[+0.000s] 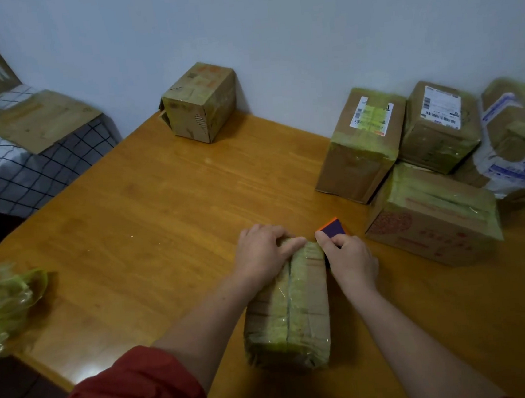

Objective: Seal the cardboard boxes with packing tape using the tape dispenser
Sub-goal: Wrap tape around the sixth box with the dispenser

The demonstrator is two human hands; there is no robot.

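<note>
A small oblong cardboard box (pixel 289 308) lies near the front of the glossy wooden counter (pixel 159 208), wrapped in crinkly yellowish-green tape. The left hand (pixel 264 251) curls its fingers over the box's far end, holding it. Just beside it, the right hand (pixel 350 256) has its fingers closed round a purple tape dispenser (pixel 333 228) with an orange edge. The taped boxes (pixel 358 170) on the right carry white barcode labels (pixel 370 116), the print too small to read.

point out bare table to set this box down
Bare orange wooden table between the lone brown cardboard box by the wall, the crumpled green tape wad and the left hand. Crowded: the taped boxes at right.
</note>
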